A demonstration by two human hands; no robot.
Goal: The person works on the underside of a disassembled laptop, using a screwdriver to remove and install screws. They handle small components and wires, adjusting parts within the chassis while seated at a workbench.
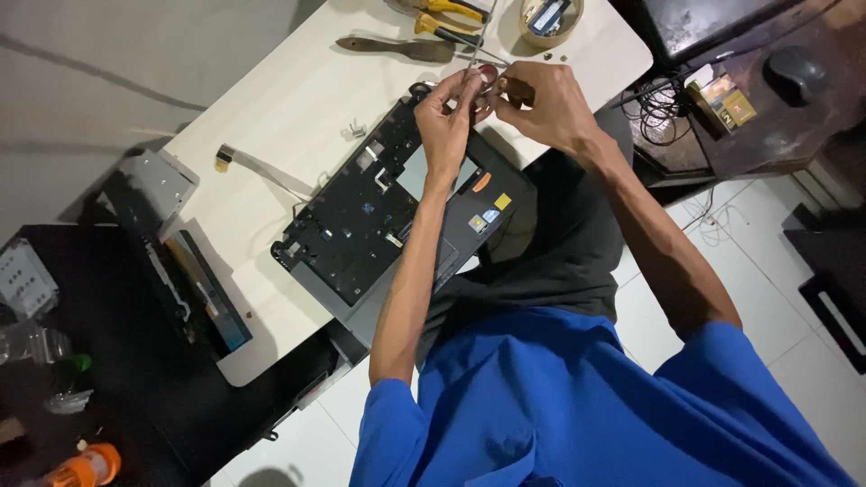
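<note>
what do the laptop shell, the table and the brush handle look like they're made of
Laptop shell: probably moulded plastic, matte black inside with ribs and cut-outs, grey edge. Table: smooth cream top, likely laminate or painted board, with a faint sheen. Brush handle: looks like dark brown wood, though too small to be sure.

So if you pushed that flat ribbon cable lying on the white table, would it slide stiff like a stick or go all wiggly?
Probably wiggly: the ribbon cable is thin, flat and already lies slightly curved on the table. It looks very light, so a nudge would likely slide it easily. Its small end connector could be delicate.
</note>
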